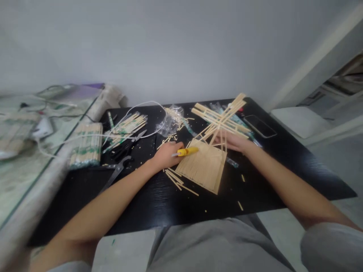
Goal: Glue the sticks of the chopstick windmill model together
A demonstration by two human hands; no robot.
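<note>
My left hand [167,155] is closed around a yellow glue gun [187,151], and a pale glue stick pokes out of its back end. The gun lies across the front of a windmill-shaped model [202,164] built of thin wooden sticks. Its flat slatted wall faces up towards me, while crossed stick blades [221,121] jut from the far end. Around the far right side of the model, under the blades, my right hand [231,141] grips the sticks; its fingertips are partly hidden. Several loose sticks [177,178] lie beside the wall.
Scissors [138,136] and dark-handled pliers [120,166] lie left on the black table [159,207]. Bundled sticks [86,145], an opened pack of sticks [129,126] and cut scraps [174,121] are nearby. A white cord [133,109] loops across. A phone [260,126] lies at right.
</note>
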